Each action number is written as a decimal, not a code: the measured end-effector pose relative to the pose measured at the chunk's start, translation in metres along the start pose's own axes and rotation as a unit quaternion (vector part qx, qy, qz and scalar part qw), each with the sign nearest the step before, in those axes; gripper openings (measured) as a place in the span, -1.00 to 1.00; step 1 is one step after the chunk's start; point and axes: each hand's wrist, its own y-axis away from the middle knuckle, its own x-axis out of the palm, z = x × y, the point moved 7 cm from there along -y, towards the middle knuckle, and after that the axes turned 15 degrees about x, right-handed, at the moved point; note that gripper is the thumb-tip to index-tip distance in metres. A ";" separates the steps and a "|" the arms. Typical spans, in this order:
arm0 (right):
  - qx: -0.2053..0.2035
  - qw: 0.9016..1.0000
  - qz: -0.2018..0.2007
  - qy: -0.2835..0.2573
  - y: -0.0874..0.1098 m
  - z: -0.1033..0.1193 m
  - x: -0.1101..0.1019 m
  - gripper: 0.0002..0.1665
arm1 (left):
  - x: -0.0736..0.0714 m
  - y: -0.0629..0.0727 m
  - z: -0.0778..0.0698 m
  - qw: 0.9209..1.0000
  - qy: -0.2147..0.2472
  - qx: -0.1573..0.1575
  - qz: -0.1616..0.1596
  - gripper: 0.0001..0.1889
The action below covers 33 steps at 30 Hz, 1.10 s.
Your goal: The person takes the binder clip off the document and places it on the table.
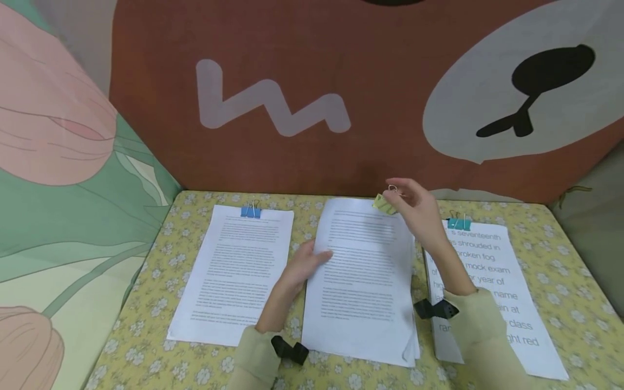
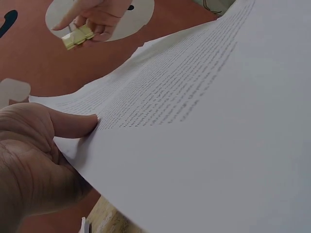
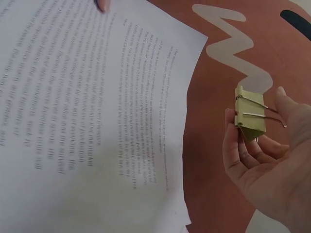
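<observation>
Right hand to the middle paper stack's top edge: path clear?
Likely yes. The right hand holds the yellow clip near that edge with nothing visible between; the left hand grips the middle stack's left side, out of the way.

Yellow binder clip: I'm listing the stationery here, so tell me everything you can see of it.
The yellow binder clip is pale, wedge-shaped and apparently metal, with a rolled lip and silvery wire handles. The right hand holds it near the top right corner of the middle paper stack, apart from that stack in both wrist views. It is not clipped onto anything; how far its mouth opens is unclear.
</observation>
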 end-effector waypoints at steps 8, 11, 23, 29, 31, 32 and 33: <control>0.051 0.998 -0.002 -0.037 0.011 -0.037 -0.001 -0.45 | 0.001 0.000 0.001 1.000 0.001 -0.006 0.005 -0.57; 0.055 0.997 0.003 -0.054 0.016 -0.045 -0.002 -0.44 | 0.000 0.000 0.001 1.000 0.001 -0.007 0.003 -0.55; 0.098 0.994 0.029 -0.047 0.032 -0.079 -0.008 -0.33 | -0.002 0.000 0.004 1.000 0.002 -0.013 -0.001 -0.53; 0.131 0.991 0.031 -0.022 0.036 -0.094 -0.014 -0.32 | -0.003 -0.002 0.008 1.000 -0.003 -0.013 0.000 -0.51; 0.143 0.989 0.031 -0.011 0.038 -0.098 -0.015 -0.32 | -0.003 -0.002 0.008 1.000 -0.005 -0.013 0.001 -0.50; 0.149 0.988 0.033 -0.004 0.038 -0.100 -0.015 -0.32 | -0.003 -0.002 0.009 1.000 -0.007 -0.013 0.001 -0.50; 0.153 0.987 0.038 0.001 0.038 -0.102 -0.015 -0.33 | -0.004 -0.003 0.009 1.000 -0.010 -0.013 0.001 -0.50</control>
